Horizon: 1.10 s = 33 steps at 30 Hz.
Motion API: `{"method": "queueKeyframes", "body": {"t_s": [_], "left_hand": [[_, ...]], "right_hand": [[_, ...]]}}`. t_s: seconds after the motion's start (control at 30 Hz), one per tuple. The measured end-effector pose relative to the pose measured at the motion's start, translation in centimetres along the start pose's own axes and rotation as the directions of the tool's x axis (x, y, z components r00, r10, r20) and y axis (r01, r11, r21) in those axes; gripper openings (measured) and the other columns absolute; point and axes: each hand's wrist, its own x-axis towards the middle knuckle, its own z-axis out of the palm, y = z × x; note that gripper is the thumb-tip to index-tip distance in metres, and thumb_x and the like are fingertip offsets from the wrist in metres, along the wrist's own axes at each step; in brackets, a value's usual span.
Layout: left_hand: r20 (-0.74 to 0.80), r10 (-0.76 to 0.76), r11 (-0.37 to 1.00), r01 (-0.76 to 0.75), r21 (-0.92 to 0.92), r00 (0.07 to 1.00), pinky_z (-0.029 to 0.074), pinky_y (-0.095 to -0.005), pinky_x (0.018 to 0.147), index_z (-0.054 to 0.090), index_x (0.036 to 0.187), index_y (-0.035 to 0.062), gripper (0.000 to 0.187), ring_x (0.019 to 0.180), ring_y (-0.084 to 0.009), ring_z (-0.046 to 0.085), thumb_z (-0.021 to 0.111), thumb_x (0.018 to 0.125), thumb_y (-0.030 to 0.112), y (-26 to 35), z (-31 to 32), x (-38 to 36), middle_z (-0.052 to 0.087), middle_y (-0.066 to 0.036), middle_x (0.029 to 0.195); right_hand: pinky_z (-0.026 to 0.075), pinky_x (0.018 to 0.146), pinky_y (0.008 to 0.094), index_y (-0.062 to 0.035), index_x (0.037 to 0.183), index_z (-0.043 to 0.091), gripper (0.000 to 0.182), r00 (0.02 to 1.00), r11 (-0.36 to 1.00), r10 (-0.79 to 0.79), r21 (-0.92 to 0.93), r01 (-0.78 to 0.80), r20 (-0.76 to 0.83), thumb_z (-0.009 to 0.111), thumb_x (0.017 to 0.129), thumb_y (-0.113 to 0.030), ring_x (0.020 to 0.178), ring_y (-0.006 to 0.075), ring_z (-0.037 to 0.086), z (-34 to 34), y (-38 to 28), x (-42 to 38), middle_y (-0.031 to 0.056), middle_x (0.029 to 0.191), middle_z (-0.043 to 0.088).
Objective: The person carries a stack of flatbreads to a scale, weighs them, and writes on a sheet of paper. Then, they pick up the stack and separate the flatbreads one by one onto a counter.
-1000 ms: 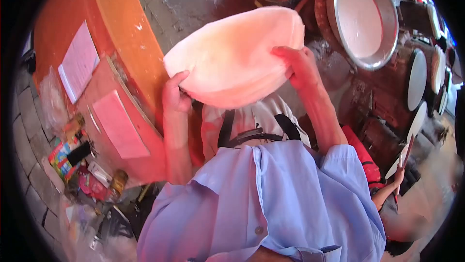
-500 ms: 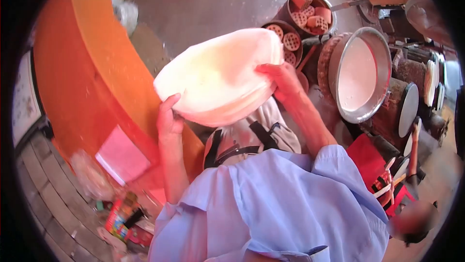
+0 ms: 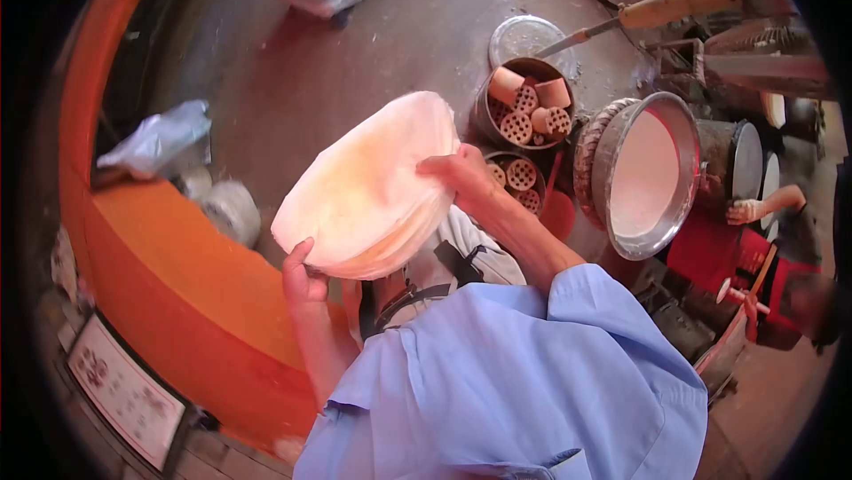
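Note:
Both my hands carry a floppy stack of thin, pale round pancakes (image 3: 368, 183) in front of my waist. My left hand (image 3: 304, 278) grips the near left edge, thumb on top and fingers beneath. The right edge is pinched in my right hand (image 3: 463, 180), its thumb lying over the top sheet and its other fingers hidden underneath. The stack sags and tilts, and its layered edges show on the near side. To the right of my right hand is a metal basin (image 3: 690, 174) containing a smooth white batter (image 3: 650, 174).
Perforated coal briquettes (image 3: 517, 128) fill buckets beyond my right hand. An orange counter (image 3: 191, 276) runs along my left, with plastic bags (image 3: 164, 138) on it. A framed sign (image 3: 129, 391) stands at lower left. At right, a co-worker's hand (image 3: 747, 211) is near round griddles (image 3: 745, 161).
My view has turned leftward, bringing more floor, the plastic bags and the framed sign into sight. The stack stays in both hands, now lower and further left in view.

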Motion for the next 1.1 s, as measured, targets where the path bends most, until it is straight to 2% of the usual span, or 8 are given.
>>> {"method": "queueKeyframes", "body": {"t_s": [0.1, 0.3, 0.47, 0.67, 0.8, 0.87, 0.97, 1.1], "left_hand": [[0.075, -0.107, 0.992, 0.102, 0.067, 0.991, 0.044, -0.0460, 0.099, 0.045, 0.130, -0.0010, 0.053, 0.114, -0.0310, 0.054, 0.059, 0.079, 0.004, 5.1, 5.8, 6.2, 0.056, -0.015, 0.124], [0.345, -0.126, 0.968, 0.040, 0.246, 0.930, 0.046, -0.0415, 0.096, 0.045, 0.127, -0.0062, 0.053, 0.111, -0.0296, 0.056, 0.061, 0.077, 0.002, 12.7, 20.8, 16.7, 0.056, -0.017, 0.121], [0.412, -0.302, 0.881, 0.087, 0.465, 0.860, 0.046, -0.0401, 0.096, 0.044, 0.127, -0.0095, 0.053, 0.110, -0.0304, 0.057, 0.059, 0.076, 0.000, 17.1, 34.9, 22.7, 0.057, -0.019, 0.120], [0.467, -0.434, 0.784, 0.068, 0.617, 0.770, 0.043, -0.0402, 0.100, 0.042, 0.129, -0.0066, 0.056, 0.112, -0.0310, 0.055, 0.059, 0.077, 0.001, 17.8, 49.4, 31.9, 0.055, -0.019, 0.123], [0.387, -0.530, 0.711, 0.147, 0.688, 0.755, 0.042, -0.0419, 0.101, 0.039, 0.131, -0.0100, 0.056, 0.114, -0.0340, 0.054, 0.054, 0.079, 0.003, 17.3, 60.5, 33.7, 0.052, -0.023, 0.125], [0.397, -0.517, 0.696, 0.102, 0.711, 0.758, 0.042, -0.0426, 0.102, 0.039, 0.130, -0.0096, 0.055, 0.113, -0.0338, 0.054, 0.054, 0.079, 0.004, 17.4, 65.7, 34.4, 0.053, -0.023, 0.125], [0.357, -0.597, 0.626, 0.140, 0.767, 0.718, 0.043, -0.0427, 0.101, 0.040, 0.129, -0.0091, 0.054, 0.112, -0.0324, 0.055, 0.056, 0.079, 0.004, 17.2, 72.8, 37.6, 0.054, -0.022, 0.124], [0.405, -0.631, 0.599, 0.084, 0.797, 0.661, 0.047, -0.0411, 0.097, 0.043, 0.127, -0.0090, 0.053, 0.108, -0.0311, 0.058, 0.057, 0.077, 0.002, 13.8, 84.0, 37.8, 0.057, -0.019, 0.120]], "right_hand": [[0.053, 0.072, 0.0316, 0.0108, 0.101, 0.060, 0.032, 0.996, 0.992, -0.072, 0.100, 0.076, -0.043, 0.065, 0.070, 0.004, 0.079, 0.0213, 0.065, 1.2, -4.1, 4.2, 0.0144, 0.091, 0.066], [0.053, 0.077, 0.0317, 0.0127, 0.109, 0.056, 0.039, 0.943, 0.952, -0.203, 0.172, 0.253, -0.265, 0.062, 0.072, 0.003, 0.085, 0.0238, 0.065, 2.3, -13.2, 10.2, 0.0169, 0.099, 0.065], [0.052, 0.082, 0.0316, 0.0118, 0.113, 0.054, 0.043, 0.861, 0.875, -0.249, 0.278, 0.396, -0.443, 0.062, 0.073, 0.002, 0.090, 0.0242, 0.064, 2.5, -20.5, 12.8, 0.0172, 0.103, 0.064], [0.052, 0.083, 0.0333, 0.0119, 0.113, 0.054, 0.044, 0.807, 0.811, -0.213, 0.361, 0.460, -0.551, 0.063, 0.072, 0.001, 0.090, 0.0257, 0.064, -1.0, -29.0, 19.2, 0.0184, 0.103, 0.064], [0.053, 0.082, 0.0338, 0.0112, 0.111, 0.056, 0.041, 0.803, 0.775, -0.195, 0.414, 0.478, -0.564, 0.064, 0.073, 0.001, 0.090, 0.0257, 0.065, -5.1, -36.8, 24.6, 0.0176, 0.101, 0.065], [0.053, 0.084, 0.0341, 0.0108, 0.114, 0.055, 0.043, 0.787, 0.782, -0.184, 0.397, 0.480, -0.588, 0.065, 0.073, 0.001, 0.092, 0.0252, 0.065, -5.6, -40.1, 25.8, 0.0175, 0.104, 0.065], [0.053, 0.084, 0.0341, 0.0113, 0.115, 0.054, 0.044, 0.769, 0.686, -0.218, 0.466, 0.559, -0.601, 0.065, 0.073, 0.001, 0.094, 0.0252, 0.064, -7.2, -45.6, 26.9, 0.0183, 0.105, 0.064], [0.052, 0.085, 0.0346, 0.0122, 0.114, 0.054, 0.043, 0.676, 0.603, -0.225, 0.445, 0.663, -0.702, 0.065, 0.073, 0.001, 0.094, 0.0258, 0.064, -11.5, -51.2, 28.2, 0.0186, 0.104, 0.064]]}}
